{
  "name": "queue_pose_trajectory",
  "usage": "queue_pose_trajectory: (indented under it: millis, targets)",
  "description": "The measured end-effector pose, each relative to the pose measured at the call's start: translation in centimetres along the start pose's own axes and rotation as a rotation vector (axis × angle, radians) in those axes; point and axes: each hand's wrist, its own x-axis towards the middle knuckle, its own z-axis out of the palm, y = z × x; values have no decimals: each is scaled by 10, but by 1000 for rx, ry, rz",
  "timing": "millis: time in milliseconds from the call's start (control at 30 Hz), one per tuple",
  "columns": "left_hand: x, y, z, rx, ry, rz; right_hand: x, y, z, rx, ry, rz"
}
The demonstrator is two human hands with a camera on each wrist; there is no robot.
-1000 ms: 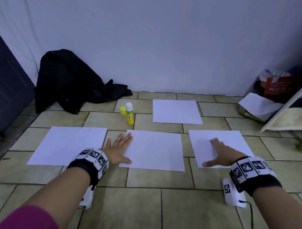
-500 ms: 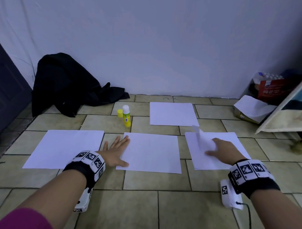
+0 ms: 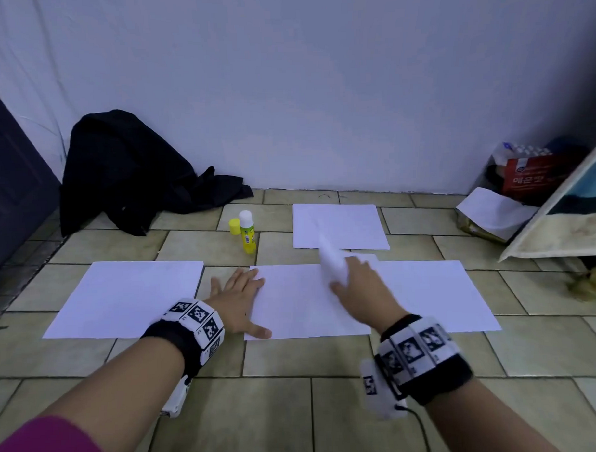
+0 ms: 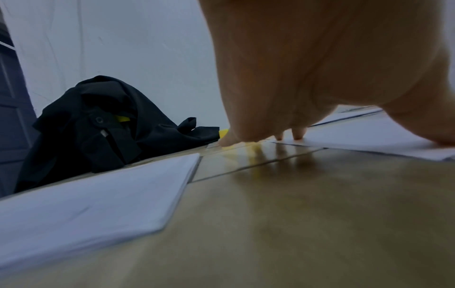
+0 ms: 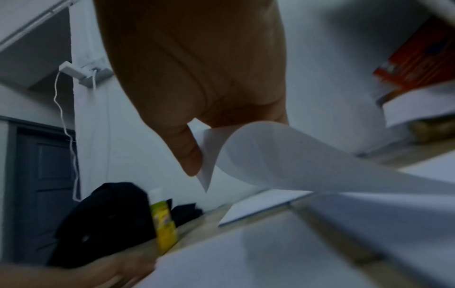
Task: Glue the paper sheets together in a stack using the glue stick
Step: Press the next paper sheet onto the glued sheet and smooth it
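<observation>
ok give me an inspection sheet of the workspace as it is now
surface: tiled floor, glossy, by a white wall.
job's things: left sheet and far sheet lie flat; middle sheet flat under the left hand; right sheet lifted at one corner. glue stick upright, uncapped, yellow cap beside it.
clutter: black garment by the wall; red box, loose paper and a leaning board at right.
grippers: left hand flat on the middle sheet's edge; right hand pinches the right sheet's corner.
cables: thin wire from the right wrist camera.
surroundings: dark door at left.
</observation>
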Motion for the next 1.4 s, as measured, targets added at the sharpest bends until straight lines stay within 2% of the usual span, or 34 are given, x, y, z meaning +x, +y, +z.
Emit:
queue_pose_trajectory:
  millis: [100,167,633,1400]
  targets:
    - [2,0,6,-57,-4,-18,2,-22,27,87,-159,15]
    - [3,-2,8,-67,-16,-17,4,-30,41,122,-187,27]
    - [3,-4,13,-45,-2,-20,11,-50,71,168,-216,172]
    - [2,-4,12,-48,-3,-11,15,-61,76,152,-217,230]
